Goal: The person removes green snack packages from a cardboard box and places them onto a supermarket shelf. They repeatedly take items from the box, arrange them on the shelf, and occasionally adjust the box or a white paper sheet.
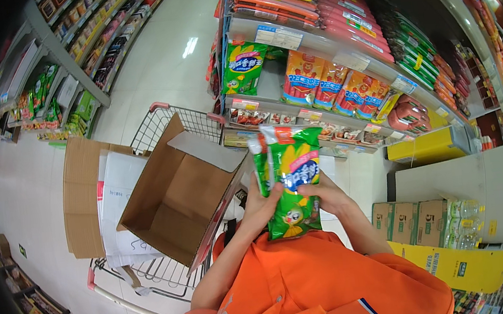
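Both hands hold green plastic food packets (300,198) in front of the orange shirt; at least two lie one against the other. My left hand (264,204) grips their left side, thumb on the front. From the right, my right hand (328,195) holds the other edge. An open cardboard box (194,182), with nothing visible inside, rests tilted on a wire shopping cart (172,277) to the left. A similar green packet (245,68) stands on the shelf ahead, left of orange sausage packets (303,79).
Flattened cardboard (82,199) leans in the cart's left side. Above the packets, a shelf (312,40) bears pink sausages (350,20). Cartons (405,223) and bottles (466,225) stand at the right. More stocked shelves (94,40) line the upper left.
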### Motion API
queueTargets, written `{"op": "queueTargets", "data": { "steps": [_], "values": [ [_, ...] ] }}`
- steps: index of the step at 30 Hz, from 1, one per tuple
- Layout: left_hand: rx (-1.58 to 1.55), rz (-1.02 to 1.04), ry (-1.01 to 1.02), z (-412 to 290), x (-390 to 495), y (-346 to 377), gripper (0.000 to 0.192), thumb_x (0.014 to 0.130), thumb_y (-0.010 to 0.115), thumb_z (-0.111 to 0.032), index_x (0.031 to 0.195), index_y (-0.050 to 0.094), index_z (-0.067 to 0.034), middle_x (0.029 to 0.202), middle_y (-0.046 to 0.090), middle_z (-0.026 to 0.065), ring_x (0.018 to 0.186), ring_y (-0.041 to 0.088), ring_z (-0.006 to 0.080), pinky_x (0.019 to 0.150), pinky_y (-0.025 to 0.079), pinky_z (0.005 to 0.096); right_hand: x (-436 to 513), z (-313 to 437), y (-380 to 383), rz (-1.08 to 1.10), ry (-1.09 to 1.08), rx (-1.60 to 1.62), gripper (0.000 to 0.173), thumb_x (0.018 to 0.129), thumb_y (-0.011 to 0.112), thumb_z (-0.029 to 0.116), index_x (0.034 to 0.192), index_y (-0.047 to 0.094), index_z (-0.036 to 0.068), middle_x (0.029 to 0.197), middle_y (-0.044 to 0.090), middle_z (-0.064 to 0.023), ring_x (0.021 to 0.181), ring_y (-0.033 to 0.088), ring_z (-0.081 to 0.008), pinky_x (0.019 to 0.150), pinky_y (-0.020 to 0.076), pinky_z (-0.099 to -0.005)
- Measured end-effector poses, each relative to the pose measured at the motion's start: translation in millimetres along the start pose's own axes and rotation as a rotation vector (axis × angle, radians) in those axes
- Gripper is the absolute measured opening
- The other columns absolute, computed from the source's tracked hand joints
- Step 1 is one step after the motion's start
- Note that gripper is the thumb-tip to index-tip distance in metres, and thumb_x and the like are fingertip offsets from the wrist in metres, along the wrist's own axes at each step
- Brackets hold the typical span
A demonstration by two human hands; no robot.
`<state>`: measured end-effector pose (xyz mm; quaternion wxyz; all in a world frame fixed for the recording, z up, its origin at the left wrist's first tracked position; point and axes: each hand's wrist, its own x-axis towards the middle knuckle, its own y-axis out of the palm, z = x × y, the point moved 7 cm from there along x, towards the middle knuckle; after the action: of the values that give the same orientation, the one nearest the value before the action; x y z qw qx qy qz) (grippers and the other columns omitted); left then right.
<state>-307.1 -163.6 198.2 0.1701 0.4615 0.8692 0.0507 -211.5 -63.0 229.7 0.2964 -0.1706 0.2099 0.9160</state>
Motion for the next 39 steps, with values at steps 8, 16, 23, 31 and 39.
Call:
{"op": "queueTargets", "data": {
  "steps": [8,16,23,31,39],
  "values": [
    [0.784,0.354,-0.051,-39,110,24,0.073,0.082,0.041,-0.066,0.104,0.058,0.003,0.099,0.06,0.0268,0.098,0.057,0.0386,0.085,0.043,0.0441,29,-58,-105,-0.224,0.006,0.446,0.058,0.073,0.065,0.046,0.113,0.054,0.006,0.101,0.061,-0.0076,0.089,0.06,-0.023,0.078,0.0514,-0.0378],
    [0.642,-0.064,0.405,-14,301,57,0.101,0.062,0.076,-0.047,0.137,0.024,-0.002,0.126,0.043,0.0275,0.116,0.043,0.0421,0.096,0.038,0.0425,51,-7,-151,-0.394,-0.235,0.392,0.045,0.082,0.048,0.047,0.106,0.056,0.011,0.095,0.061,-0.0052,0.085,0.059,-0.0222,0.075,0.0504,-0.0377],
    [0.511,-0.314,0.473,31,330,94,0.093,0.065,0.073,-0.026,0.139,0.019,-0.01,0.131,0.035,0.0265,0.113,0.041,0.0439,0.095,0.035,0.0499,125,34,-152,-0.288,-0.233,0.333,0.054,0.077,0.055,0.051,0.11,0.056,0.008,0.095,0.062,-0.0067,0.085,0.06,-0.022,0.075,0.0513,-0.0373],
    [0.235,-0.32,0.486,37,258,55,0.057,0.081,0.058,-0.014,0.132,0.036,-0.003,0.127,0.043,0.0151,0.116,0.043,0.0269,0.094,0.037,0.0373,231,99,-127,-0.144,-0.317,0.172,0.04,0.081,0.059,0.026,0.11,0.053,-0.001,0.098,0.062,-0.0099,0.088,0.061,-0.0232,0.076,0.0518,-0.0349],
    [0.457,-0.582,0.651,-11,224,12,0.079,0.069,0.07,-0.017,0.136,0.029,-0.003,0.127,0.037,0.0208,0.117,0.032,0.0385,0.1,0.027,0.0453,259,102,-101,-0.22,-0.525,-0.41,0.041,0.072,0.075,0.013,0.106,0.059,-0.003,0.103,0.063,-0.0111,0.09,0.058,-0.0165,0.081,0.0464,-0.0279]
  ]
}}
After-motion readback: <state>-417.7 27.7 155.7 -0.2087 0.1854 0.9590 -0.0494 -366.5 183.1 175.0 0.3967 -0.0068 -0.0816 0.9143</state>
